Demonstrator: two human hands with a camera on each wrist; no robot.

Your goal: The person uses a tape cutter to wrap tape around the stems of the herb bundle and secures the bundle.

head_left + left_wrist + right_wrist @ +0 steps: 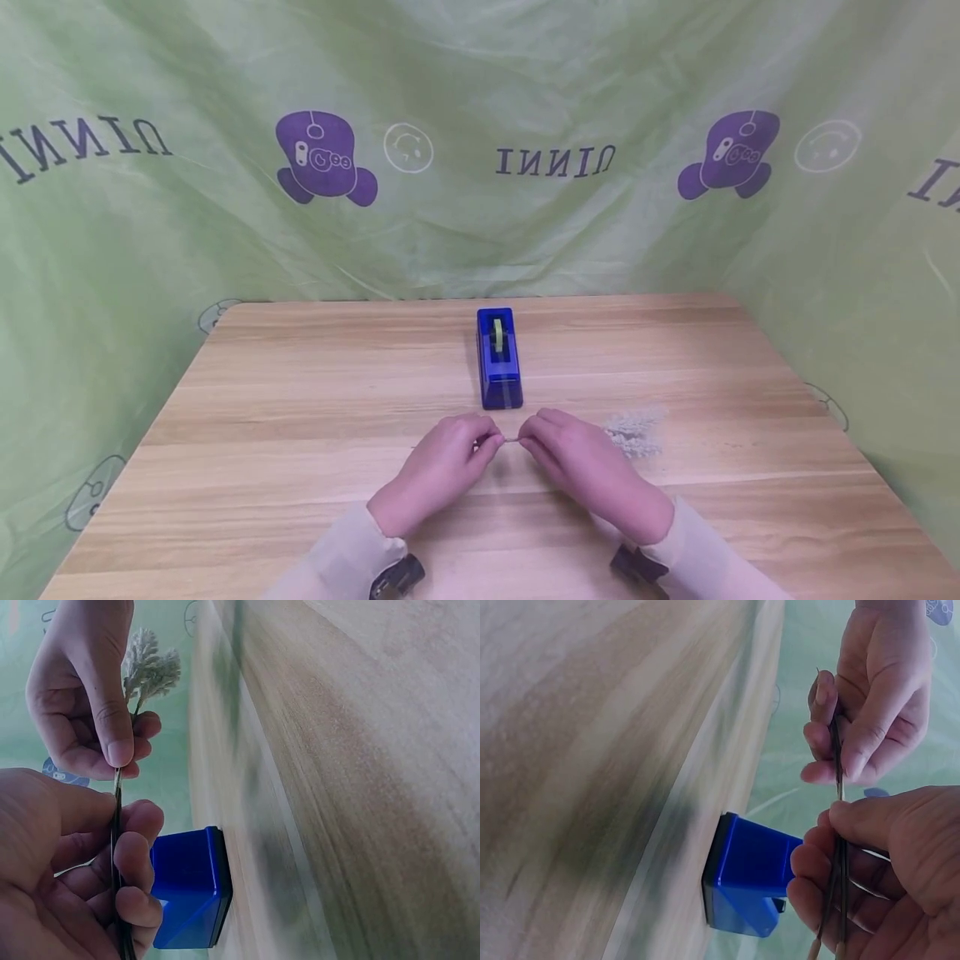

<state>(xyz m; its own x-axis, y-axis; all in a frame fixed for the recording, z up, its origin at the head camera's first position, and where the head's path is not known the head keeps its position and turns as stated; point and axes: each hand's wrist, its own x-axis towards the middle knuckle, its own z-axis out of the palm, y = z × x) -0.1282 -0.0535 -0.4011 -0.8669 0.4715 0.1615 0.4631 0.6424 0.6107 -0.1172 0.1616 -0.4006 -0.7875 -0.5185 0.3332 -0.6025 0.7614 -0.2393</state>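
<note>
A small bunch of artificial flowers with fluffy pale grey-white heads (636, 432) is held level above the table between both hands. Thumb and fingers of my left hand (438, 471) pinch the thin dark stems (116, 847) toward their lower ends. Closer to the heads, my right hand (585, 458) pinches the same stems, its fingertips a short way from the left ones. A pale, shiny stretch shows on the stems (840, 790) in the gap between the hands. Just beyond the hands stands a blue tape dispenser (500, 367) with a yellowish roll (498, 335).
The wood-grain table (337, 358) extends around the hands on all sides. A green curtain (465, 233) with purple cartoon prints hangs behind the table and along both its sides. Dark wrist devices (397, 577) sit by both sleeves.
</note>
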